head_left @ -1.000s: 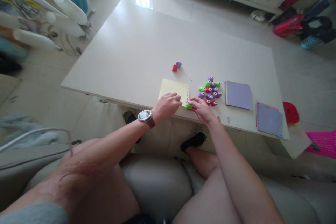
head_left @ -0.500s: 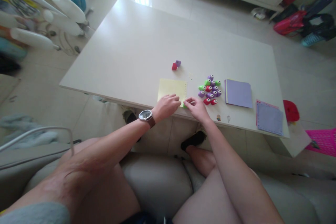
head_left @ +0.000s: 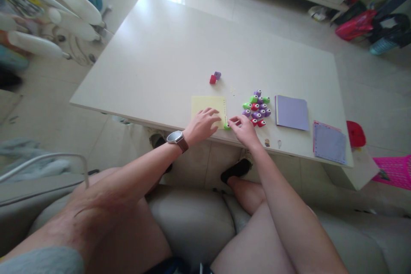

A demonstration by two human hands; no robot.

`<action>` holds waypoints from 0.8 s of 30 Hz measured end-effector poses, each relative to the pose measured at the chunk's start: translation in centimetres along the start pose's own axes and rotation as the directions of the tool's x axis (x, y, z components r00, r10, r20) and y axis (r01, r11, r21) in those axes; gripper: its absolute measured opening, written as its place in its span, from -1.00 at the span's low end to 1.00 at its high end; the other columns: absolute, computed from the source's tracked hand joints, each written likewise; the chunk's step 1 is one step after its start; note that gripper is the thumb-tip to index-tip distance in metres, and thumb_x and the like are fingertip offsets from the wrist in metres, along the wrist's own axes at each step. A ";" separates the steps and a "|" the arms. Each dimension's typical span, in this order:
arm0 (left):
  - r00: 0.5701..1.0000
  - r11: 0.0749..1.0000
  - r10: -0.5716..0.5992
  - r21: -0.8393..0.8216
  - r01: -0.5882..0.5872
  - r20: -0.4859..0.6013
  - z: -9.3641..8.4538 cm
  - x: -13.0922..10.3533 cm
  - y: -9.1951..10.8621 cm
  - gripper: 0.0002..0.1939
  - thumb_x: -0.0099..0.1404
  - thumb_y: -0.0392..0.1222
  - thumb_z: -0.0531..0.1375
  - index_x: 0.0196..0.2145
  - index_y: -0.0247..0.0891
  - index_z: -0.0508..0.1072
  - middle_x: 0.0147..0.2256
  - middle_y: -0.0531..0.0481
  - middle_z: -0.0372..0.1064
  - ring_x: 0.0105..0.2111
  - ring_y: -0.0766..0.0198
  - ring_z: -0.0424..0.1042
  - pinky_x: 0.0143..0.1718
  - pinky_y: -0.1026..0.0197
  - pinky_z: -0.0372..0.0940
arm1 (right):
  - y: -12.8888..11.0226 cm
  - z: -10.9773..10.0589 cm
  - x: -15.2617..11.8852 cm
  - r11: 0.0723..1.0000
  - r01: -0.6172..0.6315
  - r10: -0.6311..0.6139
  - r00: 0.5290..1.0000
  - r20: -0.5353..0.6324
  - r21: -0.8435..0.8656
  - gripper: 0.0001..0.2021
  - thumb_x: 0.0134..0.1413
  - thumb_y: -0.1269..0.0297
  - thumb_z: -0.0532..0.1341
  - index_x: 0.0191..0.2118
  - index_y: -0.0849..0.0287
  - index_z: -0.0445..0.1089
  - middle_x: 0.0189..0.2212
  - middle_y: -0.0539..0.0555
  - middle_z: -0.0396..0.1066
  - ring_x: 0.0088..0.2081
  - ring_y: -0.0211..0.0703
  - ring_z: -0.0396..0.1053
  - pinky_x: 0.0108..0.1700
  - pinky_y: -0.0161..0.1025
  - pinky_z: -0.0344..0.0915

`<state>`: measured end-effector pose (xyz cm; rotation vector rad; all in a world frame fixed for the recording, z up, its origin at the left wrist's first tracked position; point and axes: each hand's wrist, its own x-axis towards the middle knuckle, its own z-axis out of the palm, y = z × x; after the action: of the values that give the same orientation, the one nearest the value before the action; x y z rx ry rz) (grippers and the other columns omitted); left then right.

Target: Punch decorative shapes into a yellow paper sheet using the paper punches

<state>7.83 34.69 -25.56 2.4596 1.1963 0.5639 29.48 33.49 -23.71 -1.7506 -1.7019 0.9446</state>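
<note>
A yellow sheet of paper (head_left: 204,102) lies near the table's front edge, with a row of small punched marks along its right side. My left hand (head_left: 204,123) rests over this sheet, fingers spread and holding nothing. At the sheet's lower right corner sits a small green craft punch (head_left: 226,126). The fingertips of my right hand (head_left: 244,130) are pinched at that punch and partly cover it. Just right of this hand stands a cluster of purple, green and red craft punches (head_left: 257,109).
A red punch (head_left: 212,79) and a purple punch (head_left: 217,75) stand beyond the sheet. To the right lie a purple paper stack (head_left: 291,112) and bluish sheets with punched edges (head_left: 330,141). Two small flat pieces, one a yellow-brown figure (head_left: 267,142), lie near the front edge.
My left hand has lifted slightly and its fingers have spread apart. My right fingers have shifted a little to the right, so more of the green punch shows.
</note>
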 end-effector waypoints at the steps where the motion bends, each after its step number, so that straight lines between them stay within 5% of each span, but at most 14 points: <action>1: 1.000 1.000 -0.012 0.000 0.012 0.003 0.1 -0.1 -0.2 -0.68 0.39 -0.22 0.24 0.07 -0.22 0.59 0.20 -0.22 0.41 0.25 -0.07 0.30 0.28 -0.16 0.25 | 0.1 -0.2 0.1 1.000 -0.018 0.018 1.000 -0.002 0.013 -0.84 0.16 0.14 0.31 -0.31 0.11 0.50 -0.22 0.11 0.46 -0.30 -0.10 0.40 -0.12 -0.09 0.36; 6: 0.996 0.998 -0.060 -0.013 0.061 0.066 0.4 -0.3 -0.4 -0.59 0.45 -0.21 0.18 0.21 -0.10 0.52 0.32 -0.18 0.29 0.39 -0.10 0.15 0.42 -0.34 0.03 | 0.2 -0.5 0.2 0.995 -0.088 0.085 0.995 0.060 0.049 -0.84 0.08 0.15 0.37 -0.32 0.11 0.50 -0.31 0.08 0.52 -0.35 -0.12 0.40 -0.20 -0.13 0.36; 24: 0.992 0.998 -0.050 -0.040 0.055 0.118 0.5 -0.2 -0.6 -0.57 0.51 -0.23 0.12 0.27 -0.10 0.46 0.37 -0.19 0.24 0.45 -0.09 0.08 0.46 -0.37 -0.08 | 0.8 0.0 0.3 0.983 -0.121 0.104 0.987 0.125 0.135 -0.79 0.02 0.10 0.38 -0.32 0.12 0.52 -0.32 0.10 0.55 -0.36 -0.11 0.41 -0.26 -0.15 0.35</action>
<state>7.59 34.80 -26.26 2.3817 1.1865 0.4209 30.02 33.71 -24.39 -1.7420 -1.5772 1.2108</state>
